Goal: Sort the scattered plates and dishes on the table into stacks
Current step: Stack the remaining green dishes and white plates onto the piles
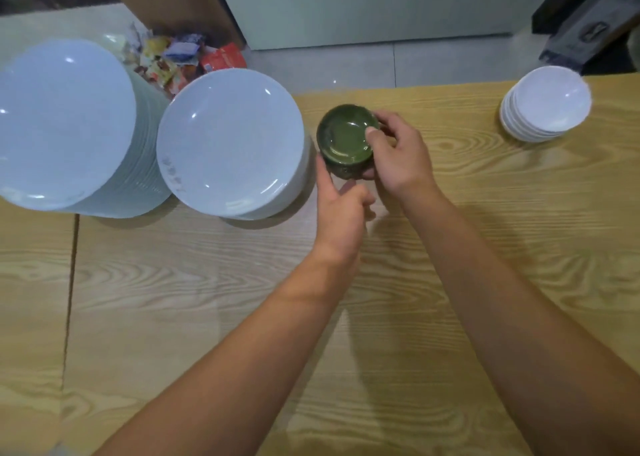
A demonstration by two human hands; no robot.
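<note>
Right hand (398, 154) grips green dishes (346, 137) beside plate stack (228, 144)

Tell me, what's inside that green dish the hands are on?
Nothing shows inside the green dish but shiny glaze. The right hand grips its rim, thumb covering a small patch there; the left hand touches its side.

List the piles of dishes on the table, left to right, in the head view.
tall stack of large white plates → lower stack of white plates → green dishes → stack of small white dishes
</note>
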